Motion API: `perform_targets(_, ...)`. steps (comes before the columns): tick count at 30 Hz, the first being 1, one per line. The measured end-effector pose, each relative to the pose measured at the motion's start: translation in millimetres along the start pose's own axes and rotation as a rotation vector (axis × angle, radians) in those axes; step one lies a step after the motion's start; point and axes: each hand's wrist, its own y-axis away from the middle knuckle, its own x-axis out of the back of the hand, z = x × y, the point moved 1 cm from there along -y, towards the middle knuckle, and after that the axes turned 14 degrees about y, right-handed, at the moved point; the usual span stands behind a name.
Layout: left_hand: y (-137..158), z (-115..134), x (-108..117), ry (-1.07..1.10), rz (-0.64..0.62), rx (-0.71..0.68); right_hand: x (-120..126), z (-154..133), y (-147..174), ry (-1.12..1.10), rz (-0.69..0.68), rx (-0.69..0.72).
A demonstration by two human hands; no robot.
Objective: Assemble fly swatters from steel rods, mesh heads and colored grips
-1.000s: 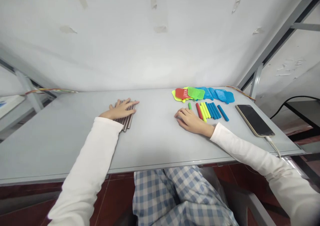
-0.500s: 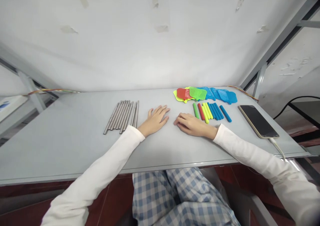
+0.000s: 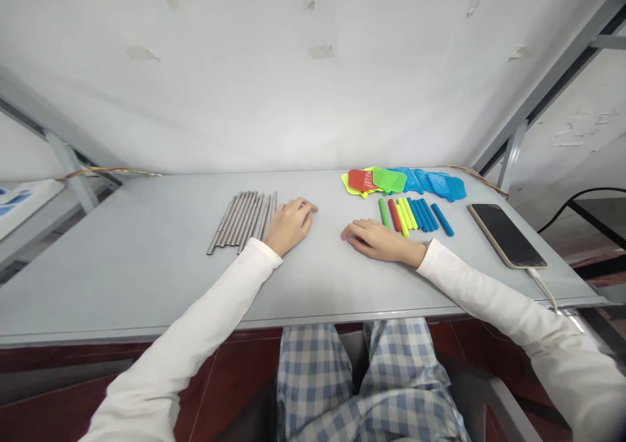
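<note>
My left hand [image 3: 289, 225] rests on the table beside the right end of a row of metal tubes [image 3: 235, 223]. Its fingers are bent but apart, and I see nothing in it. My right hand [image 3: 379, 240] lies palm down on the table with loosely curved fingers, also holding nothing visible. Just beyond it is a row of coloured handle-like sticks: a green one [image 3: 384, 213], a red one [image 3: 394, 215], yellow ones [image 3: 406, 214] and several blue ones [image 3: 443, 220]. Behind them overlap mesh fly swatter heads in yellow, red [image 3: 360, 180], green [image 3: 389, 180] and blue [image 3: 440, 185].
A phone [image 3: 507, 235] with a white charging cable [image 3: 544, 287] lies on the right of the grey table [image 3: 147, 266]. A white wall [image 3: 274, 103] stands behind, with metal frame posts at both sides. Thin coloured wires [image 3: 112, 169] run along the back left corner.
My left hand has shifted left toward the metal tubes, and its fingers have gone from spread to more bent. My right hand stays in place. The view has shifted slightly and my knees have moved apart.
</note>
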Motion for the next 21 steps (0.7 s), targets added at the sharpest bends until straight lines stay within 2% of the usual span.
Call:
perform_targets(4,3.8,-15.5,12.2,-0.262,0.202,0.322,-1.7,1.1,1.0,0.021,0.011,0.01)
perform_targets(7,5.7,-29.2,16.3,-0.316,0.194,0.478,-1.4,-0.3,1.6,0.087,0.06,0.009)
perform_targets(10,4.4,-34.7,16.8,-0.319,0.14,0.475,-0.6,-0.9,1.2,0.2,0.149,-0.083)
perform_targets(13,2.0,-27.7,16.9,-0.315,0.127,0.424,-1.5,3.8,0.6,0.321,0.218,-0.277)
perform_targets(17,-0.4,-9.4,16.7,-0.335,0.12,0.357,-4.1,14.6,0.8,0.395,0.241,-0.477)
perform_targets(21,-0.7,-4.4,16.9,-0.358,0.06,0.422,-4.8,19.6,1.7,0.412,0.225,-0.563)
